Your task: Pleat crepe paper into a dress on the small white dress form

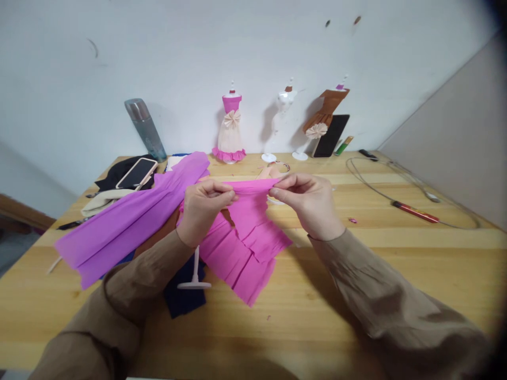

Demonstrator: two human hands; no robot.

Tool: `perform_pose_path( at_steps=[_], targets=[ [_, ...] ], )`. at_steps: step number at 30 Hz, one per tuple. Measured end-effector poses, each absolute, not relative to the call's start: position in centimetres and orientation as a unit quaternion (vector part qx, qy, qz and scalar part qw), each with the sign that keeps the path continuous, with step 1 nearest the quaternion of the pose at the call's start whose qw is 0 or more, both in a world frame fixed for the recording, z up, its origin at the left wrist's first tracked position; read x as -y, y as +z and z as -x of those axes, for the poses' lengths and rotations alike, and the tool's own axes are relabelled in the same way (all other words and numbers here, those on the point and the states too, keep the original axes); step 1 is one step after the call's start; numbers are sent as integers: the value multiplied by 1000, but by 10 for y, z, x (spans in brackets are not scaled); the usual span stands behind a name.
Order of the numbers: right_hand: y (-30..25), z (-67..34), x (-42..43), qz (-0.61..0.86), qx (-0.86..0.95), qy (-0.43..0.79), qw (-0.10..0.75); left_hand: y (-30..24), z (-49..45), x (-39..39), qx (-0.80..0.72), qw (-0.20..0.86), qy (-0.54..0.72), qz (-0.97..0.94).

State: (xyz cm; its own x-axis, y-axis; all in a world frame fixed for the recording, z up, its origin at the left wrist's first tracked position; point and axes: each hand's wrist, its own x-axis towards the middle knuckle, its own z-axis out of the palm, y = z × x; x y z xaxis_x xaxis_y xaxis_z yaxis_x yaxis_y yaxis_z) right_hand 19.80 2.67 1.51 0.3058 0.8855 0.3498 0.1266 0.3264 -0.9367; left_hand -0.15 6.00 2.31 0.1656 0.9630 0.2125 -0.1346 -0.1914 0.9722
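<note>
My left hand (204,210) and my right hand (311,205) stretch a narrow, folded strip of pink crepe paper (253,184) between them above the table. Each one pinches an end between thumb and fingers. Below the strip lie larger pleated pieces of pink crepe paper (241,261); whether they join the strip I cannot tell. A white round-based stand (194,285) shows under my left wrist, its upper part hidden by the hand. Purple crepe paper (138,224) spreads to the left of that hand, with dark blue paper (184,301) near the stand.
Along the wall stand a pink-and-cream dressed mini mannequin (232,126), a bare white one (285,113) and a brown-dressed one (330,108). A black phone (331,136) leans behind. Left are a bottle (146,129) and another phone (137,173); right, a red tool with a cable (415,212).
</note>
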Motion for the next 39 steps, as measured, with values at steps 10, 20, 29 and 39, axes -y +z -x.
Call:
perform_pose_path(
  at_steps=[10,20,29,39],
  targets=[
    [13,-197,-28,489,510,290,645,22,1,-60,-362,503,541,-568],
    [7,-199,-29,446,553,271,650,14,2,-66,-354,422,568,-611],
    [1,-201,-29,494,626,129,589,11,4,-68,-349,372,552,-659],
    [9,-199,-28,506,516,279,632,20,0,-61,-352,511,548,-561]
  ],
)
